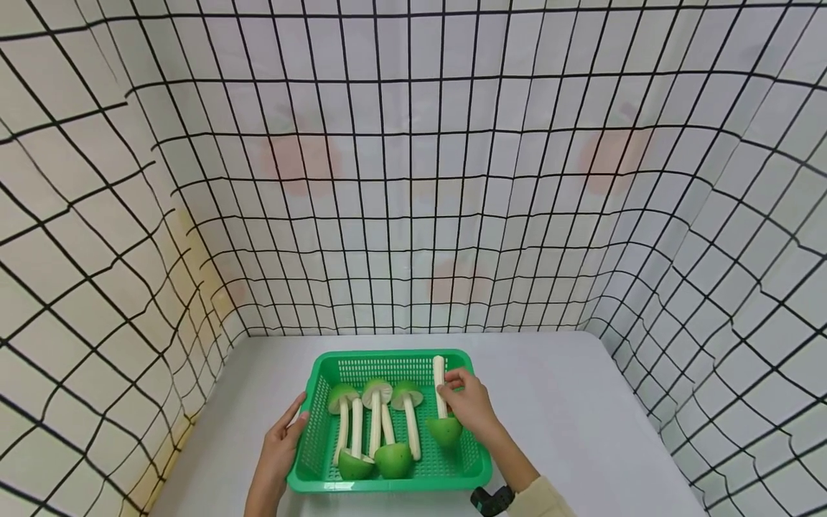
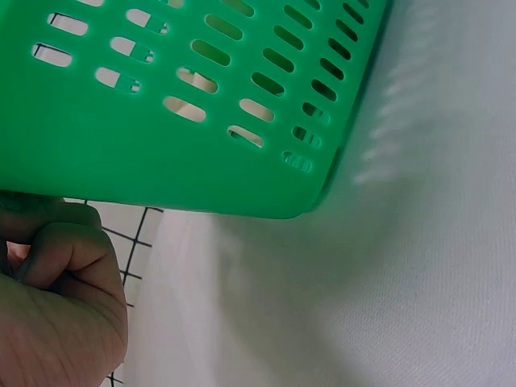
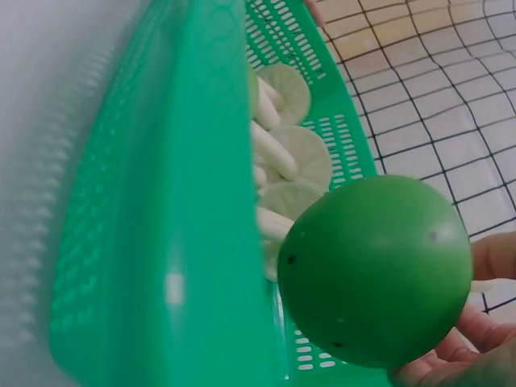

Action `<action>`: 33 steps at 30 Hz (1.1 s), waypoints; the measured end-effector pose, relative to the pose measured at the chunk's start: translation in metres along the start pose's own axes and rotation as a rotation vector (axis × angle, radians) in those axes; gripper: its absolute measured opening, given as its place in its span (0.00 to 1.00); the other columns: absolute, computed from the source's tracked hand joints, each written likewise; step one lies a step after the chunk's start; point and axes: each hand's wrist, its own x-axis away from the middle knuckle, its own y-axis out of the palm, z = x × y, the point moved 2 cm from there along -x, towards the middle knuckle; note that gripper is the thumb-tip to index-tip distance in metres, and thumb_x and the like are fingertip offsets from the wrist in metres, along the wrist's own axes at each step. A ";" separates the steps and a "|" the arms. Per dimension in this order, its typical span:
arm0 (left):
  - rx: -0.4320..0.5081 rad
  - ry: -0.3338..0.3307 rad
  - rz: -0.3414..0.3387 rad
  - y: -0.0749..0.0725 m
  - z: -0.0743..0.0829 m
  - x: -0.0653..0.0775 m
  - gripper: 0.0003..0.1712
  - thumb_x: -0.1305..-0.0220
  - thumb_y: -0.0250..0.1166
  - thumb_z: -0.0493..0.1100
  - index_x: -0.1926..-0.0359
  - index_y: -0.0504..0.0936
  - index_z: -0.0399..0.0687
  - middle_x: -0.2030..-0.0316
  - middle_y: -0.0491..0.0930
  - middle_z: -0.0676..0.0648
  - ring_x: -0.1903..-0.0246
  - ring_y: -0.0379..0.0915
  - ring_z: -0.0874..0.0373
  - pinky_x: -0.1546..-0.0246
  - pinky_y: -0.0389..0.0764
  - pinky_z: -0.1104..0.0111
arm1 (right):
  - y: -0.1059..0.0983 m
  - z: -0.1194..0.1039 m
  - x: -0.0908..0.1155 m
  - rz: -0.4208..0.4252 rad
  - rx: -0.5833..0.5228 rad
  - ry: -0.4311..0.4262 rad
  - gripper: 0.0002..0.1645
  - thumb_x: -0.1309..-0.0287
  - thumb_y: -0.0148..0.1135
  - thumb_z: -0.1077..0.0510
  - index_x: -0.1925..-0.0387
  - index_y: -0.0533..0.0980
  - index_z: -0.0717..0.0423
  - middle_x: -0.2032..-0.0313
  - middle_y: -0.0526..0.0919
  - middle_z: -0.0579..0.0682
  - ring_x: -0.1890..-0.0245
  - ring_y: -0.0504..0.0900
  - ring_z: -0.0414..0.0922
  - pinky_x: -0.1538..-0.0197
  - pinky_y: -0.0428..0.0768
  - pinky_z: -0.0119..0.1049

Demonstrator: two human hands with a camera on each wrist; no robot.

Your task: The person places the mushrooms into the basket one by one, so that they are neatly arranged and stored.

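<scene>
A green plastic basket (image 1: 388,485) with slotted sides stands on the table. My left hand (image 1: 279,444) holds its left rim; in the left wrist view the fingers of that hand (image 2: 64,298) are curled at the rim. Over the basket's right part, my right hand (image 1: 472,403) pinches the white stem of a toy mushroom (image 1: 444,432), its green cap turned down towards me. That rounded cap (image 3: 375,270) hides part of my right fingers in the right wrist view. Several like mushrooms (image 1: 393,459) lie in the basket's left and middle, some caps at the back, others at the front.
A white table (image 1: 549,416) extends on both sides of the basket. Black wire mesh (image 1: 413,179) encloses the table at the back and both sides, with a pale printed sheet behind it. A dark device (image 1: 492,500) is strapped to my right wrist.
</scene>
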 end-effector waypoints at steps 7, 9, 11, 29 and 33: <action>0.004 0.006 0.000 0.000 0.000 0.001 0.35 0.23 0.54 0.64 0.20 0.60 0.66 0.23 0.60 0.39 0.31 0.67 0.40 0.40 0.76 0.51 | 0.013 0.003 0.002 -0.050 0.002 0.020 0.17 0.26 0.58 0.55 0.44 0.73 0.62 0.53 0.77 0.59 0.66 0.81 0.46 0.64 0.83 0.39; 0.001 0.015 0.000 0.000 0.001 0.000 0.36 0.23 0.54 0.64 0.20 0.60 0.67 0.24 0.60 0.40 0.32 0.68 0.41 0.41 0.76 0.52 | 0.015 0.002 0.002 -0.056 -0.003 0.024 0.16 0.25 0.57 0.56 0.44 0.72 0.63 0.53 0.77 0.59 0.65 0.81 0.47 0.64 0.81 0.40; 0.009 0.019 0.003 0.000 0.001 -0.001 0.35 0.23 0.54 0.64 0.20 0.61 0.67 0.25 0.63 0.39 0.36 0.73 0.44 0.46 0.78 0.58 | 0.018 0.001 0.002 -0.066 0.003 0.032 0.16 0.25 0.56 0.57 0.44 0.71 0.63 0.53 0.76 0.59 0.65 0.80 0.47 0.64 0.81 0.40; 0.008 0.007 0.012 0.001 -0.002 0.000 0.35 0.24 0.54 0.65 0.21 0.61 0.67 0.25 0.64 0.39 0.35 0.72 0.41 0.46 0.79 0.55 | 0.032 0.017 0.007 -0.158 0.131 0.042 0.12 0.30 0.51 0.65 0.49 0.67 0.67 0.75 0.74 0.54 0.81 0.71 0.44 0.76 0.70 0.38; 0.002 0.013 0.014 0.000 -0.001 0.000 0.35 0.24 0.55 0.65 0.21 0.62 0.67 0.26 0.66 0.38 0.37 0.73 0.45 0.49 0.79 0.59 | 0.035 0.023 0.004 -0.132 0.161 0.040 0.13 0.34 0.50 0.67 0.50 0.68 0.69 0.76 0.75 0.53 0.82 0.70 0.43 0.78 0.70 0.37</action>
